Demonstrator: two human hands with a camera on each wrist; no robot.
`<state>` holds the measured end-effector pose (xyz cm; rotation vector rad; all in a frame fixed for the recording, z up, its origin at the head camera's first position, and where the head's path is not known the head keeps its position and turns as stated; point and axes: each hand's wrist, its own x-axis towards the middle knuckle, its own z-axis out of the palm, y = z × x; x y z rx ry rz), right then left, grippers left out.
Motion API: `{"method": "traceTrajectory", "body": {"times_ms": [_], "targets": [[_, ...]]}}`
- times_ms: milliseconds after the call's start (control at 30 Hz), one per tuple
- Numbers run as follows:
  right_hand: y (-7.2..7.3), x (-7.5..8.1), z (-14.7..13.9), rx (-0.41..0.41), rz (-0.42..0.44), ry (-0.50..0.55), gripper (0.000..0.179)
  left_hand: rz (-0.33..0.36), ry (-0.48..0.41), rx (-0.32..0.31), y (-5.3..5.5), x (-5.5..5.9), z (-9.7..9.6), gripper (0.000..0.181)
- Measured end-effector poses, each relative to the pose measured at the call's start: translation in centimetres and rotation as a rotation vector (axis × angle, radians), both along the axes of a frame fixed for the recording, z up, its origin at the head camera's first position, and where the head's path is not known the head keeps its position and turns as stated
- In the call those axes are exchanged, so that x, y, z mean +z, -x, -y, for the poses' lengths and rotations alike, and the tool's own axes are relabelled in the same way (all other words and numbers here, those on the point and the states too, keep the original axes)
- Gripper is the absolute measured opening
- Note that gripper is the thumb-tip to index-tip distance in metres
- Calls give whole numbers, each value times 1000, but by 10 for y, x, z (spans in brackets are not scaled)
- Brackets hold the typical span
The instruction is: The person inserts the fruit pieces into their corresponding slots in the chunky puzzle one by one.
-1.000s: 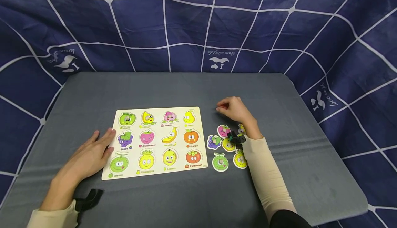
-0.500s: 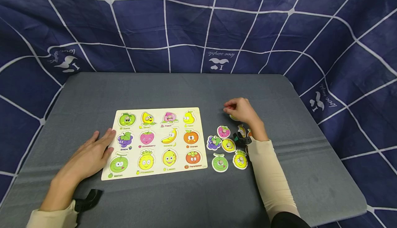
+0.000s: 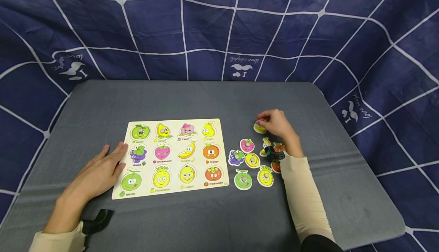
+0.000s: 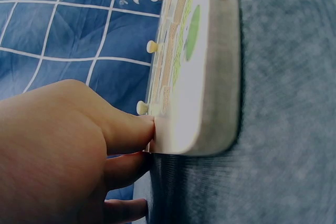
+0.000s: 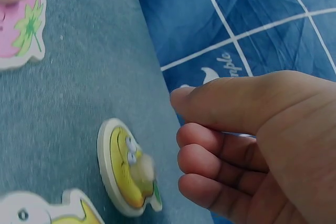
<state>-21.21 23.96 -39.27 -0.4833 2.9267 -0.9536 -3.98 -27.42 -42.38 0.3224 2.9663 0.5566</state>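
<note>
A wooden fruit puzzle board (image 3: 175, 170) lies on the table. My left hand (image 3: 101, 170) rests at its left edge, fingers straight, with the thumb (image 4: 128, 129) touching the board's corner in the left wrist view. Right of the board, my right hand (image 3: 276, 122) hovers at a yellow fruit piece (image 3: 259, 129), which partly shows beneath its fingertips. In the right wrist view that knobbed piece (image 5: 123, 169) lies apart from the loosely curled fingers, which hold nothing. Apple (image 3: 140, 132), yellow fruit and peach (image 3: 188, 129) pieces with knobs sit in the board's top row.
Several loose knobbed pieces lie right of the board: strawberry (image 3: 247, 145), grapes (image 3: 236, 157), a round yellow fruit (image 3: 252, 160), melon (image 3: 243, 179), pineapple (image 3: 265, 176) and banana (image 3: 265, 145). Red-orange pieces (image 3: 276, 166) lie partly under the right wrist. A blue curtain (image 3: 205, 27) hangs behind the grey table.
My right hand has moved to the right, away from the board. The yellow piece under it, along with the pieces near the wrist, has come into view. My left hand stays put.
</note>
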Motion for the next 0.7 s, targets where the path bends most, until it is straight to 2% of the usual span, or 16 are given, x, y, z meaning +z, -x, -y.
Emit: {"method": "traceTrajectory", "body": {"times_ms": [333, 700], "targets": [[1, -6, -13, -9, 19, -31, 13, 1, 8, -3, 1, 0, 0, 58], [1, -9, -17, -15, 78, -47, 12, 3, 3, -5, 1, -1, 0, 58]]}}
